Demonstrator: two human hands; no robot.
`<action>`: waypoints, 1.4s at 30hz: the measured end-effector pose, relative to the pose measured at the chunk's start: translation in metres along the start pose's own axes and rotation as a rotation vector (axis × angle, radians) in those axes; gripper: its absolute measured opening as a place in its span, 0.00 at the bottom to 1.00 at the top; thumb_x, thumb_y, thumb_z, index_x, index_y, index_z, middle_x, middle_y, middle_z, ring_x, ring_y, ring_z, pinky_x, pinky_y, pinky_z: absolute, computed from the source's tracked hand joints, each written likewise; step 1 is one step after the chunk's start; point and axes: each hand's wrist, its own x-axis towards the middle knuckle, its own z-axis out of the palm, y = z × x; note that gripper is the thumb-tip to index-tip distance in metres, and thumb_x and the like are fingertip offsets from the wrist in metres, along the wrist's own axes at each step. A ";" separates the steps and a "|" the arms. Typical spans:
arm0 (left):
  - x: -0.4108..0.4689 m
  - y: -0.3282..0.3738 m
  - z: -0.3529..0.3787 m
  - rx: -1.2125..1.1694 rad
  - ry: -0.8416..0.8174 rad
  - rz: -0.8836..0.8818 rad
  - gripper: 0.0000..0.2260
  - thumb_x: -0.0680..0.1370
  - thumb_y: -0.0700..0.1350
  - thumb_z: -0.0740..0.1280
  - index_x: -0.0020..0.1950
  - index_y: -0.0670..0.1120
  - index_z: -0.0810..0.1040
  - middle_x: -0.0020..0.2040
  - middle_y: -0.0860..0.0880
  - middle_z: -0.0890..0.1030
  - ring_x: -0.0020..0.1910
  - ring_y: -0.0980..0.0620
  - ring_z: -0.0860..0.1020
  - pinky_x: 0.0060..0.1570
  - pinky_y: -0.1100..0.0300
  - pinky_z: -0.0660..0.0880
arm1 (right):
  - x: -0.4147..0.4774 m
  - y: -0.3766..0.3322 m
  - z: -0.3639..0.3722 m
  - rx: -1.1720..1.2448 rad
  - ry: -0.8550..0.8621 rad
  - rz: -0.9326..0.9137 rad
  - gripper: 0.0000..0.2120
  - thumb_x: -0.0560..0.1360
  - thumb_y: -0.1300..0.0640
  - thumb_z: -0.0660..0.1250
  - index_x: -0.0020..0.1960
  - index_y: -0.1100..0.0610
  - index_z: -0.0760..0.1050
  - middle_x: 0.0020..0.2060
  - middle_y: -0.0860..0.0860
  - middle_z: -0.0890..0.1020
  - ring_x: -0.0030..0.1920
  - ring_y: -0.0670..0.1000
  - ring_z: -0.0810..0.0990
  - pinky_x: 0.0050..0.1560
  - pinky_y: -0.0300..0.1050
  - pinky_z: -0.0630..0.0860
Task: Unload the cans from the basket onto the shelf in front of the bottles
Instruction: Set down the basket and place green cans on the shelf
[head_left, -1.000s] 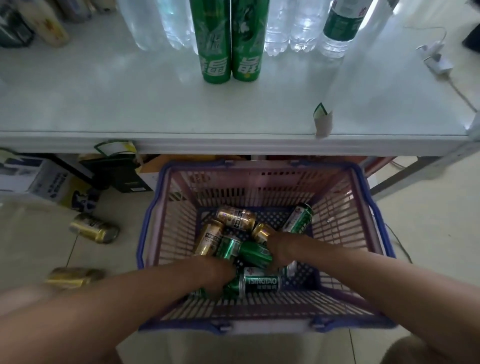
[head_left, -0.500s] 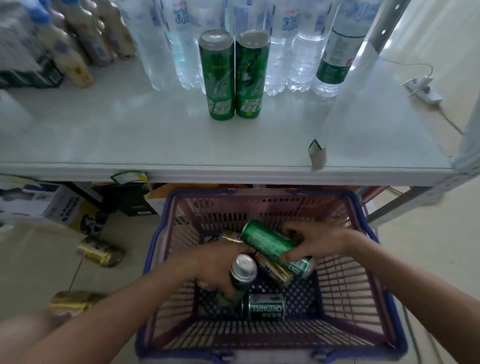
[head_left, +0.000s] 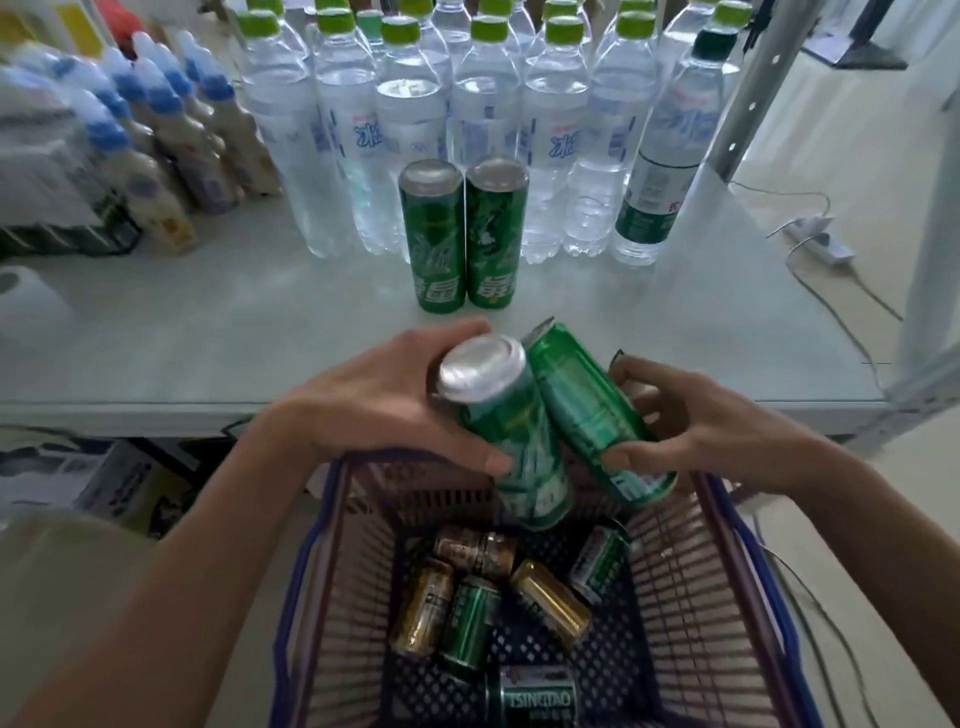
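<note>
Head view: left hand (head_left: 379, 410) grips one tall green can (head_left: 506, 436), right hand (head_left: 701, 431) grips another (head_left: 587, 405), both tilted above the basket (head_left: 311, 571). Upright each, then set it beside the standing cans (head_left: 462, 239), before the bottles (head_left: 519, 119).

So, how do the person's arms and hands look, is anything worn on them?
Both forearms are bare as far as the picture shows: no sleeve reaches into view. The left hand and the right hand have no gloves, and I see no ring, watch or bracelet on either wrist. The fingernails look short and unpainted. No markings show on the arms.
</note>
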 end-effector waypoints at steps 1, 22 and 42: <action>0.000 0.000 -0.004 -0.101 0.046 0.019 0.24 0.65 0.42 0.82 0.58 0.47 0.79 0.51 0.51 0.85 0.52 0.52 0.84 0.52 0.62 0.79 | 0.000 -0.007 0.000 0.034 0.049 -0.033 0.24 0.67 0.43 0.80 0.59 0.48 0.77 0.53 0.58 0.86 0.50 0.59 0.87 0.50 0.55 0.84; 0.091 -0.032 0.050 -0.432 0.696 0.060 0.31 0.71 0.45 0.79 0.72 0.49 0.74 0.65 0.53 0.81 0.61 0.57 0.81 0.59 0.63 0.79 | 0.058 -0.021 -0.017 -0.163 1.115 -0.217 0.33 0.65 0.45 0.81 0.68 0.46 0.75 0.52 0.40 0.83 0.40 0.45 0.80 0.46 0.42 0.80; 0.061 -0.031 0.039 -0.398 0.798 -0.023 0.22 0.65 0.54 0.82 0.57 0.52 0.85 0.50 0.50 0.87 0.50 0.50 0.86 0.50 0.46 0.84 | 0.080 0.032 -0.019 -0.154 0.939 -0.057 0.24 0.69 0.40 0.77 0.61 0.50 0.82 0.48 0.44 0.86 0.40 0.37 0.81 0.36 0.26 0.72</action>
